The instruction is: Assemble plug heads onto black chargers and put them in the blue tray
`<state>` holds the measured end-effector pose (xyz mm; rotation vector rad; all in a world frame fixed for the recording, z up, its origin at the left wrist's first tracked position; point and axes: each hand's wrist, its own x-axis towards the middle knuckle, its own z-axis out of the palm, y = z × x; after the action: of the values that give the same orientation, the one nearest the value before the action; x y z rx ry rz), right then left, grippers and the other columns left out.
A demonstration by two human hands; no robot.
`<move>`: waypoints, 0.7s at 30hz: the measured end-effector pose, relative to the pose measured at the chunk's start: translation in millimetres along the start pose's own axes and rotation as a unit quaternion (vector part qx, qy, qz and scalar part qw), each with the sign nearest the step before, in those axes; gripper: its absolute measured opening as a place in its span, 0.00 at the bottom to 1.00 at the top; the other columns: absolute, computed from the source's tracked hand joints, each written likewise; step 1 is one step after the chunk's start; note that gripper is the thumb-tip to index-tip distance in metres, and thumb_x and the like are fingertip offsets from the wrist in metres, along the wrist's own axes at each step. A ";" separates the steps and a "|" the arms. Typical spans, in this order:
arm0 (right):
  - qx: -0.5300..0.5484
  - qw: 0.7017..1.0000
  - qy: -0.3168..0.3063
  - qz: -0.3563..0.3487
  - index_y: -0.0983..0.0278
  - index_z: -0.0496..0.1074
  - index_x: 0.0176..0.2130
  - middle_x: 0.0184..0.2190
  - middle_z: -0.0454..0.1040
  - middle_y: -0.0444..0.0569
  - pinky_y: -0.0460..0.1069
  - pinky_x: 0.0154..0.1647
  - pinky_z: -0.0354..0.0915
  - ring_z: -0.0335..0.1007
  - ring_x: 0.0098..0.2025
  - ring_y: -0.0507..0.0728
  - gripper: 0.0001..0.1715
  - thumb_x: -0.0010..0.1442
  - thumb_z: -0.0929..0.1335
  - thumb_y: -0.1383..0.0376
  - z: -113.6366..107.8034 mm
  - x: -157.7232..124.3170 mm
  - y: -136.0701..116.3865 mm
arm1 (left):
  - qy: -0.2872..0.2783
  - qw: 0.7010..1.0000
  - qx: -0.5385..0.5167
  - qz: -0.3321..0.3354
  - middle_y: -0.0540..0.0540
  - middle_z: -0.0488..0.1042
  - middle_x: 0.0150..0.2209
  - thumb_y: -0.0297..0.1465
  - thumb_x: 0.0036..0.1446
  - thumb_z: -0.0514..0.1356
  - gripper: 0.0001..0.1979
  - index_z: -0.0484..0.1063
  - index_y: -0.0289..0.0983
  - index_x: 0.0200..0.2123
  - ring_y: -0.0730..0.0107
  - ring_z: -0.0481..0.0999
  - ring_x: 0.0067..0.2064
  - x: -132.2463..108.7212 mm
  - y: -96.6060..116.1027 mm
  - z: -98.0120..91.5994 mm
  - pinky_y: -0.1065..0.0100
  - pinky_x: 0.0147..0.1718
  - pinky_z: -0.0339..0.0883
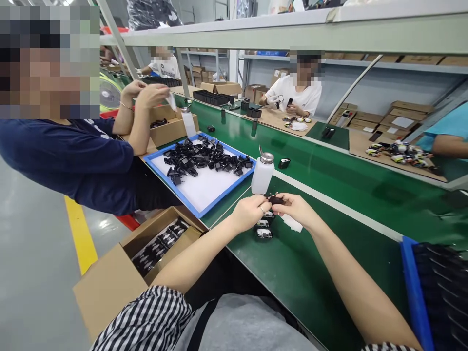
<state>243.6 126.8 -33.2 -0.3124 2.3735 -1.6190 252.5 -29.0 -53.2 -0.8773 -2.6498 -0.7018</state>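
Observation:
My left hand [250, 211] and my right hand [297, 208] meet over the green bench [310, 273], both pinched on a small black plug part [276, 199] held between them. My right hand also keeps a white cloth [292, 223] under its fingers. Beneath my left hand stand three black parts with white labels [263, 228] in a short row. A white dispenser bottle [262, 173] with a metal top stands just beyond my hands.
A blue tray [204, 187] with several black plug parts lies to the left. An open cardboard box [153, 248] of packed parts sits by my left elbow. A blue bin [431, 282] stands at right. Other people work beside and across the green conveyor [329, 165].

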 end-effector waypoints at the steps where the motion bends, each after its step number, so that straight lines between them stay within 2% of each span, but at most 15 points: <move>1: -0.015 1.000 0.010 -0.003 0.66 0.67 0.30 0.24 0.70 0.45 0.48 0.28 0.62 0.65 0.25 0.52 0.14 0.39 0.66 0.63 -0.5 -1.3 5.1 | 0.002 0.998 -0.030 -0.047 0.47 0.68 0.34 0.29 0.52 0.46 0.11 0.66 0.36 0.35 0.73 0.67 0.38 -1.3 -0.9 3.5 0.73 0.38 0.59; 4: -0.087 0.995 0.044 -0.030 0.62 0.69 0.30 0.33 0.71 0.46 0.52 0.40 0.60 0.65 0.36 0.56 0.11 0.41 0.66 0.64 0.0 -4.2 22.4 | -0.056 0.962 -0.159 -0.216 0.48 0.70 0.33 0.24 0.47 0.51 0.12 0.65 0.35 0.37 0.75 0.69 0.34 -3.4 -11.9 12.4 0.73 0.35 0.62; 6: -0.138 0.988 0.056 -0.047 0.60 0.69 0.30 0.36 0.70 0.44 0.52 0.44 0.57 0.63 0.40 0.57 0.10 0.42 0.66 0.65 3.5 -4.5 32.7 | -0.124 0.931 -0.227 -0.259 0.48 0.71 0.32 0.21 0.44 0.52 0.12 0.66 0.33 0.35 0.75 0.70 0.32 -3.1 -20.5 17.9 0.74 0.33 0.64; 8: -0.172 0.982 0.058 -0.052 0.59 0.69 0.31 0.37 0.70 0.43 0.52 0.44 0.57 0.62 0.42 0.57 0.10 0.43 0.65 0.65 8.4 -3.4 41.0 | -0.159 0.918 -0.258 -0.256 0.46 0.72 0.32 0.19 0.41 0.53 0.14 0.67 0.31 0.35 0.75 0.71 0.33 -1.9 -26.7 22.9 0.76 0.33 0.64; 13: -0.207 0.976 0.035 -0.056 0.59 0.67 0.37 0.41 0.68 0.43 0.51 0.43 0.59 0.63 0.42 0.55 0.14 0.48 0.62 0.64 14.7 0.2 51.8 | -0.185 0.912 -0.290 -0.225 0.45 0.72 0.36 0.21 0.39 0.57 0.17 0.67 0.30 0.38 0.74 0.70 0.37 3.2 -29.4 25.9 0.76 0.36 0.63; 18: -0.237 0.970 -0.008 -0.059 0.60 0.64 0.42 0.43 0.66 0.44 0.51 0.43 0.59 0.63 0.42 0.55 0.18 0.49 0.60 0.67 7.8 -0.6 46.4 | -0.175 0.926 -0.270 -0.199 0.48 0.71 0.37 0.24 0.39 0.58 0.19 0.67 0.33 0.39 0.72 0.71 0.35 5.5 -23.7 20.2 0.74 0.36 0.63; 21: -0.275 0.960 -0.017 -0.055 0.60 0.66 0.41 0.42 0.67 0.44 0.52 0.41 0.60 0.65 0.39 0.56 0.17 0.49 0.61 0.67 4.4 -0.3 41.0 | -0.172 0.930 -0.262 -0.190 0.48 0.71 0.37 0.24 0.39 0.57 0.18 0.67 0.33 0.39 0.73 0.71 0.33 5.7 -20.9 17.5 0.74 0.35 0.63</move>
<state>243.9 137.8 -72.9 -0.5747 2.7820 -0.9444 233.5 -31.8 -73.4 -0.6439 -3.0378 -1.5343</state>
